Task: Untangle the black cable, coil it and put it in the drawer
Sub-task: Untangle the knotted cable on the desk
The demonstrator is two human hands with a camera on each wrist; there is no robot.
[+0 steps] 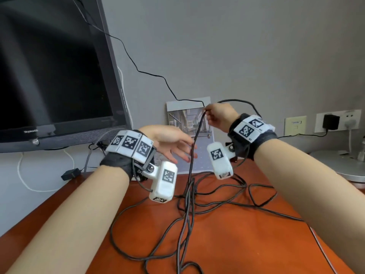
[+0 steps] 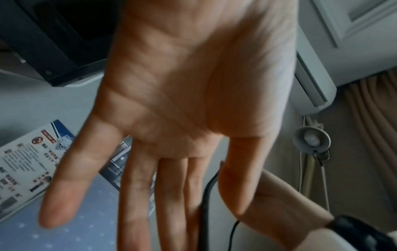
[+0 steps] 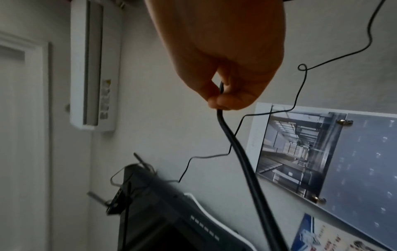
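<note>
Bench: reddish-brown wood, set against a grey wall.
On it: tangled black cable; round metal lamp base at the right edge.

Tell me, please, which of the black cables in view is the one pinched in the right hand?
The thick black cable rising from the tangle on the desk, pinched by the right hand. The thin wire hangs along the wall, untouched.

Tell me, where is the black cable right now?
In the head view, the black cable hangs from the right hand, past the open left hand, onto the orange table.
</note>
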